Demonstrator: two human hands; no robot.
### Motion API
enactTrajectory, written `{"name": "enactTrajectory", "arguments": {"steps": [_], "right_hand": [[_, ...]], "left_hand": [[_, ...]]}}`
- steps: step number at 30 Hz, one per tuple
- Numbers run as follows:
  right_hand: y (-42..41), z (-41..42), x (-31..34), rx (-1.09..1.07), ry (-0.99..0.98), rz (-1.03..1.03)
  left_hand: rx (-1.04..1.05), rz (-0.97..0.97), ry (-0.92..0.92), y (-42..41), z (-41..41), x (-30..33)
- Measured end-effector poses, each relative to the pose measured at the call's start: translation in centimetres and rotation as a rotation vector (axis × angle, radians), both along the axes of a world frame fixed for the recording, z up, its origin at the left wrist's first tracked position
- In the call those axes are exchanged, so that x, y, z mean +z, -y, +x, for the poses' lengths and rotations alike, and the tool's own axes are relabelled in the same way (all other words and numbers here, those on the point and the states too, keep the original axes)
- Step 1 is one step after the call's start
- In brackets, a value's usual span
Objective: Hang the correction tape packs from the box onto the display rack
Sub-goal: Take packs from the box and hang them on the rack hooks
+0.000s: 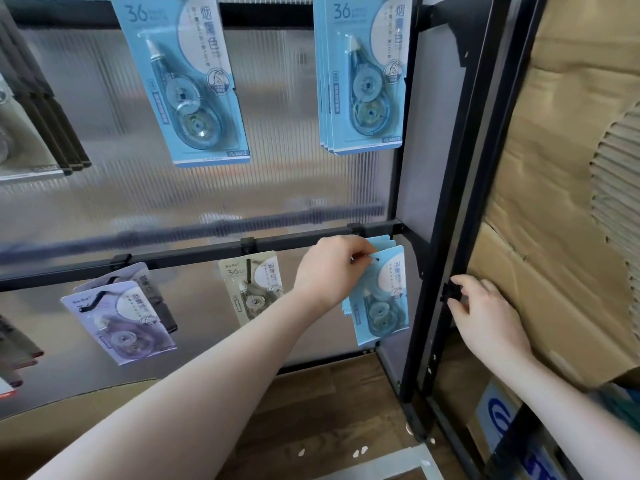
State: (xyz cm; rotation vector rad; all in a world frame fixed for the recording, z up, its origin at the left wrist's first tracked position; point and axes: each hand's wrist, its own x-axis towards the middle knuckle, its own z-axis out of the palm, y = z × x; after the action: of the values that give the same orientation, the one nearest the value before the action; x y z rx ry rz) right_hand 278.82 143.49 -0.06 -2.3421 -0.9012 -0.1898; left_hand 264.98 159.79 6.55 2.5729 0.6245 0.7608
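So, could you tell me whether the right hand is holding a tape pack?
No, the right hand rests on the black frame, holding no pack.

I see glossy blue card packs [379, 296] lower right, a matt black metal rail [194, 252], ribbed translucent plastic backing [284, 174], rough brown cardboard [561, 237] at right.

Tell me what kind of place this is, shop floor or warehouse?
Most likely a stationery shop being stocked. Carded correction tape packs hang in rows on a black display rack, the left hand is fitting a blue pack onto a hook, and cardboard cartons are stacked beside the rack.
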Motion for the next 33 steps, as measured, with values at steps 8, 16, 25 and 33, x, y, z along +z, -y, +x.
{"name": "enactTrajectory", "arguments": {"steps": [8, 16, 25, 33], "right_hand": [[0.3, 0.3, 0.0, 0.006, -0.017, -0.011], [0.4, 0.3, -0.1, 0.025, -0.003, -0.022], [0.3, 0.1, -0.2, 0.055, 0.014, -0.041], [-0.2, -1.1, -0.5, 0.088, 0.053, -0.081]], "left_hand": [[0.010, -0.013, -0.043, -0.3, 2.4, -1.0], [0.054, 0.039, -0.066, -1.3, 3.4, -1.8], [0.114, 0.176, -0.105, -2.1, 4.2, -2.3], [0.108, 0.349, -0.083, -2.1, -0.3, -2.5]]}}
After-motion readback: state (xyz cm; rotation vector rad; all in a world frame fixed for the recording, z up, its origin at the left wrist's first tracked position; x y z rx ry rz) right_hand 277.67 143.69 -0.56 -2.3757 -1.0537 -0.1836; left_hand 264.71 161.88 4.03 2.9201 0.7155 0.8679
